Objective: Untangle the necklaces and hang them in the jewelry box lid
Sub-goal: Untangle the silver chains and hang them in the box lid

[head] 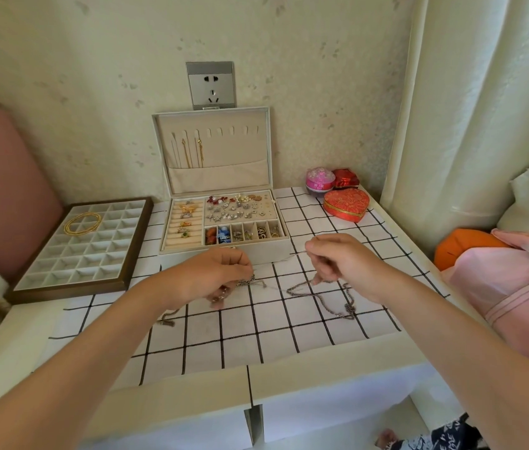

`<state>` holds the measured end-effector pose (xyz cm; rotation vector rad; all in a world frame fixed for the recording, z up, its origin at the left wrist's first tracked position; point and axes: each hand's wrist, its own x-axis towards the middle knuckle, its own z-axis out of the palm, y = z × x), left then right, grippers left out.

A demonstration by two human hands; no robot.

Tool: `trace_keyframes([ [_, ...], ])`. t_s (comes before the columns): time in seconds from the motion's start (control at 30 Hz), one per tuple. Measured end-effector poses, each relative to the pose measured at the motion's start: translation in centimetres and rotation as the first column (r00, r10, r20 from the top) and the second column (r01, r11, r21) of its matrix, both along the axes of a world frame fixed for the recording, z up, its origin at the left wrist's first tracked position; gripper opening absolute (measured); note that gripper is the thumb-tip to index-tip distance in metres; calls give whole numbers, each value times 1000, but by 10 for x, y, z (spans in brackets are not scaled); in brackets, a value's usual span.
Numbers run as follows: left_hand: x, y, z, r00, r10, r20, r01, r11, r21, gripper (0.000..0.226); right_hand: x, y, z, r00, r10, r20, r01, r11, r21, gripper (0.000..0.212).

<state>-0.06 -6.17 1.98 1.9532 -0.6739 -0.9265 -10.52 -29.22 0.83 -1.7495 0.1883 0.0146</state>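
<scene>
Centre frame: left hand (214, 276) and right hand (346, 264) each pinch strands of the tangled necklaces (350, 309), which trail on the checked cloth (256, 339). Pulling the hands apart may tighten the knot or snap a fine chain. Upper centre: jewelry box lid (240, 151), open. No legible writing.

Just one cam here, head-mounted and wide-angle, looking forward and down across the counter (29, 326) toward the wall (94, 76). Pretty close in, the counter fills most of the shot.
</scene>
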Motion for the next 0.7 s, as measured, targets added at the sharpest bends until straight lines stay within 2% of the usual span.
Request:
trace_keyframes([
  [0.13,-3,3,8,978,-188,92,170,970,173,26,-4,-6,7,1000,-10,2,10,969,-246,43],
  [0.23,-5,3,7,938,-315,142,252,905,342,32,-8,-8,5,997,30,-72,-55,926,-373,44],
  [0.33,-6,2,3,922,-354,157,245,847,472,33,-10,-5,4,982,100,-158,-158,896,-415,38],
  [0.43,-5,1,1,909,-395,136,265,798,541,32,-12,-1,6,957,168,-235,-250,890,-381,32],
  [0.53,-7,1,5,896,-418,148,272,782,561,28,-11,4,9,947,201,-252,-285,888,-362,29],
  [0.6,-9,0,8,889,-416,192,261,804,535,27,-9,8,11,957,208,-200,-264,911,-317,29],
  [0.63,-10,-1,9,887,-401,230,250,835,490,24,-8,11,12,963,210,-167,-251,926,-281,29],
  [0.7,-12,-5,10,909,-311,278,229,929,291,15,-5,19,16,970,216,-111,-236,948,-212,27],
])
